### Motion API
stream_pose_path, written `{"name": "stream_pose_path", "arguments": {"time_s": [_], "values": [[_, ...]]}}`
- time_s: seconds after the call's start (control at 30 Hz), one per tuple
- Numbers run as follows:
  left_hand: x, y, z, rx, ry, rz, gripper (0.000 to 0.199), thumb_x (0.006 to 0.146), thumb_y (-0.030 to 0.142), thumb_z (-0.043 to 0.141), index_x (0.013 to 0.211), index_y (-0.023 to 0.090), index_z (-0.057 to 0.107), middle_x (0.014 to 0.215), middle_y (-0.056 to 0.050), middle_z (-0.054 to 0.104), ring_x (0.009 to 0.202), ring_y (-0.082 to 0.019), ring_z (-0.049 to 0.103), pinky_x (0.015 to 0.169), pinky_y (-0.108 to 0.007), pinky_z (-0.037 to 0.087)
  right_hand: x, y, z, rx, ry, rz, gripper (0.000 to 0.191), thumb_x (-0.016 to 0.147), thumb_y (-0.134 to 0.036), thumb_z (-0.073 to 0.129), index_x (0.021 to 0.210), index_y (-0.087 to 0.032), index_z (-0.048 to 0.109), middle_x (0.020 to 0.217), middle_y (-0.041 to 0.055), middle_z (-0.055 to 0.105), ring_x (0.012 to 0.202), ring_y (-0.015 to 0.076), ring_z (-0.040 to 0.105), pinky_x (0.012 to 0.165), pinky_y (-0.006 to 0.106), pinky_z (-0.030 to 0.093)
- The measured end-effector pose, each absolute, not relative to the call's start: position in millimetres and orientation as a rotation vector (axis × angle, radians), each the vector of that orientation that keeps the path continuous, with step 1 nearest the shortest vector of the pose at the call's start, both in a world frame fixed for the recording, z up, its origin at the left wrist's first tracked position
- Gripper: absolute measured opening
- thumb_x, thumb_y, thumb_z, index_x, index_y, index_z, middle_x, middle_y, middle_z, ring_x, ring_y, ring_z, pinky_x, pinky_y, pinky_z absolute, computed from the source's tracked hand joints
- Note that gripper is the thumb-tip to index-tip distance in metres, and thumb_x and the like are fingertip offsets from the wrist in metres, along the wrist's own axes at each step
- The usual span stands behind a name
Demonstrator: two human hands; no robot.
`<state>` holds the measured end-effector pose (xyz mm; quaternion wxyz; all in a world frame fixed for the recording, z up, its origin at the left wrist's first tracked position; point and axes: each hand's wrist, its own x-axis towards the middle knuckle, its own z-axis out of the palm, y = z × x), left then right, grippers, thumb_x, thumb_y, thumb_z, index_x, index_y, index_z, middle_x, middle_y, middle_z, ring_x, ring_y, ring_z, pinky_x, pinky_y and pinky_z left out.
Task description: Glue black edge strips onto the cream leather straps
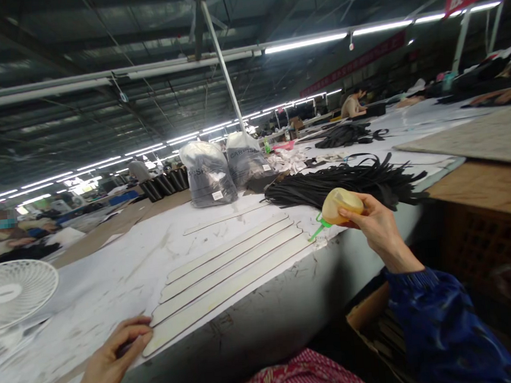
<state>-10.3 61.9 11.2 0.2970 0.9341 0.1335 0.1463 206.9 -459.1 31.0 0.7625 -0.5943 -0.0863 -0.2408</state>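
Note:
My right hand is wrapped round a yellowish squeeze bottle, tilted so its green nozzle points down and left. The nozzle tip is at the right end of the nearest pale strip; I cannot tell if it touches. My left hand has its thumb and fingers closed on the left end of this same strip. Several long pale strips with dark edges and wavy ends lie side by side behind it on the white-covered table.
A bundle of black strips lies just beyond the bottle. Two filled plastic bags stand further back. A white fan is at left. Below my right arm is an open cardboard box. Other people sit at far tables.

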Motion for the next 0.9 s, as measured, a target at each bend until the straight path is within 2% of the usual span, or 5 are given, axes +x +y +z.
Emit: {"name": "stream_pose_path", "arguments": {"time_s": [0.37,0.5,0.63,0.77,0.9], "values": [[-7,65,5,2.519,0.299,0.543,0.051,0.062,0.074,0.060,0.073,0.026,0.074,0.109,-0.007,0.066,0.105,-0.031,0.061,0.098,-0.041,0.047,201,-440,31,-1.188,-0.104,-0.346,0.065,0.046,-0.036,0.089,0.103,-0.019,0.063,0.086,0.0018,0.068,0.072,0.0192,0.067,0.056,0.030,0.060],[-10,57,10,2.542,0.307,0.584,0.048,0.069,0.069,0.057,0.076,0.026,0.075,0.108,-0.008,0.066,0.107,-0.030,0.058,0.096,-0.043,0.046,188,-390,37,-1.044,-0.141,-0.114,0.058,0.048,-0.034,0.089,0.099,-0.020,0.063,0.087,-0.0005,0.067,0.077,0.0179,0.068,0.060,0.027,0.062],[-9,40,21,2.437,0.309,0.684,0.048,0.076,0.064,0.050,0.067,0.021,0.070,0.100,-0.009,0.067,0.102,-0.027,0.059,0.096,-0.039,0.042,174,-327,50,-0.923,-0.202,0.045,0.059,0.046,-0.032,0.090,0.096,-0.020,0.062,0.089,-0.0006,0.067,0.079,0.0179,0.068,0.059,0.025,0.063],[6,35,25,2.192,0.504,0.757,0.041,0.074,0.058,0.054,0.072,0.018,0.065,0.079,-0.005,0.066,0.080,-0.022,0.059,0.077,-0.034,0.046,160,-258,62,-0.917,-0.319,0.192,0.064,0.049,-0.034,0.089,0.104,-0.019,0.059,0.081,-0.0019,0.067,0.075,0.0184,0.069,0.062,0.029,0.064],[18,41,17,2.129,0.543,0.749,0.033,0.069,0.048,0.060,0.077,0.017,0.065,0.075,-0.003,0.066,0.075,-0.020,0.058,0.073,-0.030,0.044,147,-193,63,-0.958,-0.436,0.257,0.065,0.054,-0.035,0.085,0.109,-0.020,0.055,0.076,-0.0030,0.067,0.073,0.0186,0.069,0.064,0.032,0.063]]}}
